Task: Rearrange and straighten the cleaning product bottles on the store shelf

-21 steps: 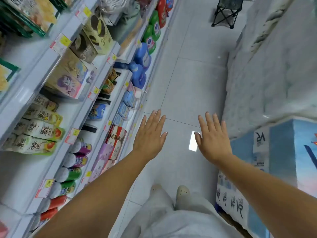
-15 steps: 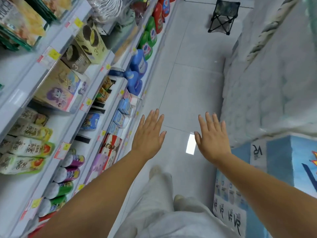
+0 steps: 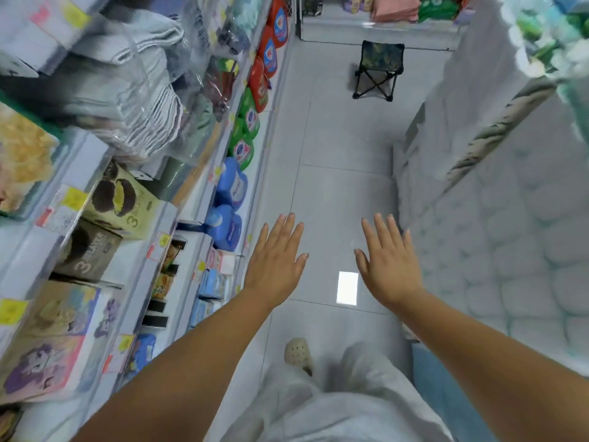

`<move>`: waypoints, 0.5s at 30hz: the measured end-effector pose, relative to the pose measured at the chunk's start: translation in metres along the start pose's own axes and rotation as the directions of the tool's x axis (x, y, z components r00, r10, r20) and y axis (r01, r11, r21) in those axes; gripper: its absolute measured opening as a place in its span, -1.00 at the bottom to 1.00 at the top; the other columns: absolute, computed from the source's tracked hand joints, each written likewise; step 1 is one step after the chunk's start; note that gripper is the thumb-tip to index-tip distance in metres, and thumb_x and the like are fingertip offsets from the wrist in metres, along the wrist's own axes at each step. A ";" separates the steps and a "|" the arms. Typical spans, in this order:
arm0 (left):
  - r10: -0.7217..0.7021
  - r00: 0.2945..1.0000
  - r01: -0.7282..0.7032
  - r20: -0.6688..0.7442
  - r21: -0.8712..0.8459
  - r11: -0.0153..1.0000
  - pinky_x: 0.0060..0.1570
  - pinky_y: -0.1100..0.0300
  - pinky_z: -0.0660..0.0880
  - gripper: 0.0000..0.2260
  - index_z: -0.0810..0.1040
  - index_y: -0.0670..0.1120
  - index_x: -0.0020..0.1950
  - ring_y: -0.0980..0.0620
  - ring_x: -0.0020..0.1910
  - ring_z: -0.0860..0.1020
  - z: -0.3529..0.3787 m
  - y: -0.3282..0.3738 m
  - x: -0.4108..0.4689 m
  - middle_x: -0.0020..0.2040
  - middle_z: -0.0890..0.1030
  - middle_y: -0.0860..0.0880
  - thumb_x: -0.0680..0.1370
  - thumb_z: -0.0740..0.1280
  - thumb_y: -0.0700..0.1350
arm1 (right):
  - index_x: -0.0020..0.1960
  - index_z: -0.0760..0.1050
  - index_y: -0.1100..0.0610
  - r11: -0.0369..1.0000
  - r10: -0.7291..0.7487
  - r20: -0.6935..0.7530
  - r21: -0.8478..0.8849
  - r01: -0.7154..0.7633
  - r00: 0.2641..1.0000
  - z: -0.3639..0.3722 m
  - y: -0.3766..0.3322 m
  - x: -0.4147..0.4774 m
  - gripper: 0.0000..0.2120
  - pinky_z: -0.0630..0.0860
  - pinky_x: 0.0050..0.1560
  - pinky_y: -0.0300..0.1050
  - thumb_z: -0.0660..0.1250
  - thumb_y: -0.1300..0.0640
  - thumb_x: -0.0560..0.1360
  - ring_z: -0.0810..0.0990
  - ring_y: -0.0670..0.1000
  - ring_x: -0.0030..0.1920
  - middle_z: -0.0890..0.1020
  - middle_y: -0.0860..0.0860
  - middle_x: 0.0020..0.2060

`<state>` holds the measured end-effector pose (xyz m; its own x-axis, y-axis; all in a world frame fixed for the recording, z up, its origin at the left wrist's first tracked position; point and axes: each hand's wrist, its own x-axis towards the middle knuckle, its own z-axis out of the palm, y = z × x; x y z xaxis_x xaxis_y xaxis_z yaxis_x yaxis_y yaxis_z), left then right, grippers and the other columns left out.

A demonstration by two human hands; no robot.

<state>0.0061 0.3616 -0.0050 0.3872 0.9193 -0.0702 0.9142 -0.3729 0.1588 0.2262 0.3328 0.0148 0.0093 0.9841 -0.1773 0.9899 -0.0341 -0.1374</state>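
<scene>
A row of large detergent bottles runs along the bottom shelf on the left: blue bottles, then green bottles, then red bottles farther down the aisle. My left hand is stretched out flat over the aisle floor, fingers apart, holding nothing, just right of the nearest blue bottle. My right hand is held out the same way, open and empty, beside the white stack on the right. Neither hand touches a bottle.
The left shelves carry boxes, tissue packs and folded towels. A tall stack of white paper-roll packs lines the right side. A small folding stool stands in the aisle ahead. My legs and a light shoe show below.
The view has advanced along the aisle and tipped up: the blue, green and red bottles and the stool are closer. Both hands stay outstretched and open.
</scene>
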 end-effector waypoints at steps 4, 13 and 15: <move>0.019 1.000 -0.019 0.019 -0.011 1.000 0.48 0.00 -0.13 -0.46 0.01 -0.07 0.52 -0.03 0.53 -0.07 -0.004 -0.013 0.081 0.55 -0.02 -0.08 0.58 -0.06 0.11 | 0.55 -0.05 0.08 0.999 0.023 0.002 0.025 -0.023 1.000 -0.016 0.014 0.075 -0.45 -0.13 0.50 0.16 -0.03 -0.08 0.62 -0.08 0.16 0.54 0.01 0.11 0.55; -0.018 0.996 0.021 0.083 -0.030 0.999 0.49 0.00 -0.17 -0.48 -0.08 -0.04 0.52 0.01 0.52 -0.17 -0.011 -0.025 0.289 0.55 -0.11 -0.04 0.61 -0.06 0.11 | 0.55 -0.04 0.08 0.999 -0.038 0.036 -0.032 0.039 0.999 -0.049 0.077 0.279 -0.37 -0.10 0.51 0.18 -0.25 -0.16 0.54 -0.05 0.17 0.54 0.04 0.11 0.54; -0.038 0.997 0.039 0.062 -0.019 0.999 0.48 0.01 -0.17 -0.47 -0.03 -0.04 0.52 0.00 0.52 -0.10 -0.017 -0.028 0.336 0.55 -0.06 -0.05 0.60 -0.10 0.13 | 0.54 0.05 0.11 0.994 -0.075 0.039 -0.072 0.077 0.996 -0.064 0.094 0.327 -0.40 -0.03 0.49 0.20 -0.17 -0.14 0.56 0.05 0.20 0.53 0.14 0.15 0.52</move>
<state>0.1090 0.6831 -0.0161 0.3591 0.9232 -0.1367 0.9261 -0.3343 0.1747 0.3314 0.6620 0.0059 -0.0700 0.9764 -0.2042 0.9953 0.0546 -0.0801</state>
